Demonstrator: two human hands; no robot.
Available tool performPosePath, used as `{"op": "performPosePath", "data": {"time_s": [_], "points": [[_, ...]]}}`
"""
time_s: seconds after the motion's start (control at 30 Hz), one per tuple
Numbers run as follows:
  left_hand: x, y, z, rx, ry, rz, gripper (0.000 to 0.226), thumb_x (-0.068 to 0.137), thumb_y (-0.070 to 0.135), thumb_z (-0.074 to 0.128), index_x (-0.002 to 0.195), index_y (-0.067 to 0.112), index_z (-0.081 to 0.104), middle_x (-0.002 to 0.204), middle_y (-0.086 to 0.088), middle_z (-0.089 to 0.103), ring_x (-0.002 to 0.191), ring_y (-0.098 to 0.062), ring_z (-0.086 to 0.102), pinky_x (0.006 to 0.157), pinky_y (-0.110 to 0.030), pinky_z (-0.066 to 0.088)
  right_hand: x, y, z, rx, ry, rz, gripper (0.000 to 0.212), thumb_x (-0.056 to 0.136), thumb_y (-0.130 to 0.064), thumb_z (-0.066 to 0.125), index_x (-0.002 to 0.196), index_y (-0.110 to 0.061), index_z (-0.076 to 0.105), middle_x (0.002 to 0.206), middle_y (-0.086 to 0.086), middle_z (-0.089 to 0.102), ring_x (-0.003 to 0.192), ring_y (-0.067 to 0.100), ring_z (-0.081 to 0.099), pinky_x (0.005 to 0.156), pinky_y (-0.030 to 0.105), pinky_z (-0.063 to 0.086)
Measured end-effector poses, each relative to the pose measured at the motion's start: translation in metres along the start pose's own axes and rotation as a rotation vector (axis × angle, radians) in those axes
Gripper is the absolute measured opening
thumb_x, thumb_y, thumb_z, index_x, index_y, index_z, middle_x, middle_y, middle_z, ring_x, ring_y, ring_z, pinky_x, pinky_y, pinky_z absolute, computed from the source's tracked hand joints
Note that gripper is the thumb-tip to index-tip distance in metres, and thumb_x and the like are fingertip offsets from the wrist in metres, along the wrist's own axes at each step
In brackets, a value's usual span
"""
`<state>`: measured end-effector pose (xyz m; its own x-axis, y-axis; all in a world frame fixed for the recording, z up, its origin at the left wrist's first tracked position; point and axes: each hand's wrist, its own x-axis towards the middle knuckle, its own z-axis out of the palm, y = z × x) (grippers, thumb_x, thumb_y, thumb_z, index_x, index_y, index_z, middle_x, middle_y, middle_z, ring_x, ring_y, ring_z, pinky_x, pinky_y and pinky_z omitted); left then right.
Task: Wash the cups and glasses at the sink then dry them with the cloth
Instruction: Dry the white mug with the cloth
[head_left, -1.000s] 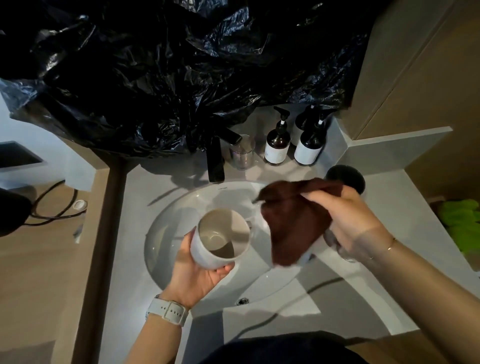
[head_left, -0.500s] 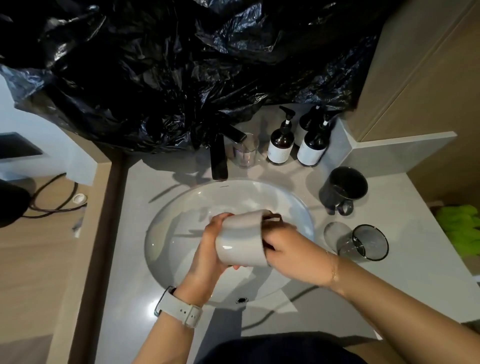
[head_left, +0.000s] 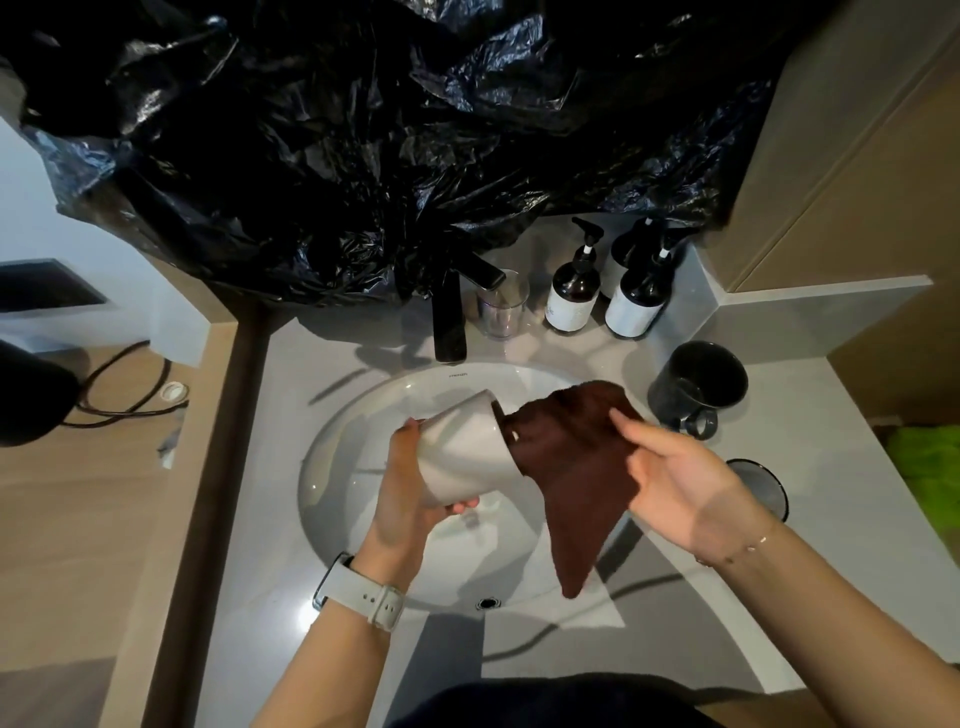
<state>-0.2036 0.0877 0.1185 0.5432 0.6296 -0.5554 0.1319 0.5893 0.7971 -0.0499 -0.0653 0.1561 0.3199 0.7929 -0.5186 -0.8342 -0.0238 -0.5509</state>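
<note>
Over the white sink basin my left hand grips a white mug tipped on its side, mouth facing right. A dark brown cloth hangs out of the mug's mouth, one end tucked inside. My right hand holds the cloth's right edge, fingers spread along it. A black mug stands on the counter at the right, with a dark-rimmed glass in front of it, partly hidden by my right hand. A small clear glass stands beside the tap.
A black tap rises behind the basin, with three dark pump bottles to its right. Crumpled black plastic sheeting overhangs the back of the grey counter. A wooden cabinet stands at the right.
My right hand, which had the cloth pushed into the mug, has pulled back to the right, so the cloth now trails out of the mug's mouth. The mug has tilted slightly.
</note>
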Motion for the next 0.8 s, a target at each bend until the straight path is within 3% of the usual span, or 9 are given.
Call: {"op": "performPosePath", "data": {"time_s": [0.07, 0.17, 0.23, 0.3, 0.37, 0.53, 0.67, 0.73, 0.8], "points": [[-0.001, -0.001, 0.001, -0.002, 0.023, 0.023, 0.039, 0.103, 0.043, 0.034, 0.094, 0.016, 0.06, 0.061, -0.003, 0.068, 0.05, -0.021, 0.058, 0.057, -0.035, 0.043, -0.005, 0.001, 0.011, 0.021, -0.007, -0.101, 0.027, 0.085, -0.019, 0.054, 0.096, -0.012, 0.078, 0.109, 0.012, 0.073, 0.1, 0.02, 0.07, 0.082, 0.033, 0.058], [-0.002, -0.01, 0.008, 0.031, 0.028, 0.015, 0.043, 0.102, 0.046, 0.035, 0.105, 0.012, 0.062, 0.075, -0.007, 0.071, 0.058, -0.019, 0.064, 0.057, -0.035, 0.048, -0.008, 0.021, 0.03, -0.17, -0.02, -0.23, 0.027, 0.088, -0.021, 0.056, 0.111, -0.014, 0.069, 0.122, 0.008, 0.068, 0.115, 0.017, 0.063, 0.103, 0.036, 0.045], [-0.002, -0.016, 0.013, 0.031, -0.002, 0.001, 0.053, 0.102, 0.05, 0.031, 0.12, 0.009, 0.06, 0.096, -0.014, 0.073, 0.074, -0.021, 0.068, 0.062, -0.034, 0.054, -0.008, 0.041, 0.034, -0.592, -0.016, -0.395, 0.021, 0.087, -0.034, 0.066, 0.108, -0.03, 0.069, 0.132, -0.011, 0.057, 0.125, 0.002, 0.051, 0.107, 0.022, 0.035], [-0.008, -0.017, 0.017, 0.011, -0.056, -0.037, 0.061, 0.103, 0.051, 0.023, 0.122, 0.011, 0.065, 0.11, -0.015, 0.073, 0.097, -0.022, 0.071, 0.085, -0.038, 0.054, -0.002, 0.057, 0.028, -1.093, -0.074, -0.595, 0.031, 0.083, -0.051, 0.064, 0.111, -0.039, 0.067, 0.147, -0.024, 0.031, 0.14, -0.002, 0.024, 0.111, 0.011, 0.019], [-0.009, -0.017, 0.019, -0.021, -0.078, -0.056, 0.063, 0.103, 0.049, 0.019, 0.114, 0.014, 0.071, 0.109, -0.012, 0.074, 0.102, -0.022, 0.07, 0.09, -0.04, 0.052, 0.006, 0.063, 0.019, -1.357, -0.117, -0.72, 0.039, 0.089, -0.052, 0.055, 0.119, -0.03, 0.068, 0.157, -0.014, 0.018, 0.146, 0.009, 0.01, 0.115, 0.012, 0.009], [-0.008, -0.019, 0.023, -0.034, -0.052, -0.026, 0.06, 0.101, 0.046, 0.024, 0.081, 0.021, 0.074, 0.081, -0.012, 0.069, 0.072, -0.027, 0.058, 0.057, -0.031, 0.044, 0.02, 0.053, 0.014, -1.118, 0.139, -0.874, 0.021, 0.086, -0.027, 0.065, 0.107, -0.028, 0.069, 0.129, -0.008, 0.044, 0.124, 0.013, 0.046, 0.105, 0.026, 0.039], [-0.005, -0.022, 0.026, -0.028, 0.03, -0.005, 0.063, 0.09, 0.062, 0.035, 0.118, 0.012, 0.061, 0.107, -0.018, 0.071, 0.083, -0.029, 0.068, 0.058, -0.033, 0.053, 0.024, 0.048, 0.02, -0.902, 0.214, -0.629, 0.074, 0.072, -0.018, 0.085, 0.13, -0.033, 0.04, 0.118, -0.007, 0.053, 0.104, 0.003, 0.058, 0.084, 0.014, 0.048], [-0.005, -0.022, 0.03, 0.024, 0.029, 0.037, 0.057, 0.09, 0.061, 0.036, 0.123, 0.018, 0.053, 0.116, -0.015, 0.067, 0.096, -0.029, 0.069, 0.059, -0.029, 0.056, 0.026, 0.045, 0.023, -0.817, 0.175, -0.461, 0.065, 0.075, -0.014, 0.081, 0.128, -0.028, 0.047, 0.107, -0.005, 0.063, 0.087, 0.011, 0.068, 0.07, 0.017, 0.055], [-0.005, -0.022, 0.03, 0.052, 0.06, 0.069, 0.033, 0.1, 0.051, 0.035, 0.116, 0.025, 0.048, 0.12, -0.009, 0.061, 0.104, -0.026, 0.066, 0.056, -0.025, 0.055, 0.029, 0.041, 0.023, -0.747, 0.133, -0.357, 0.04, 0.078, -0.018, 0.079, 0.113, -0.019, 0.061, 0.096, 0.003, 0.071, 0.079, 0.033, 0.071, 0.066, 0.042, 0.061]]}}
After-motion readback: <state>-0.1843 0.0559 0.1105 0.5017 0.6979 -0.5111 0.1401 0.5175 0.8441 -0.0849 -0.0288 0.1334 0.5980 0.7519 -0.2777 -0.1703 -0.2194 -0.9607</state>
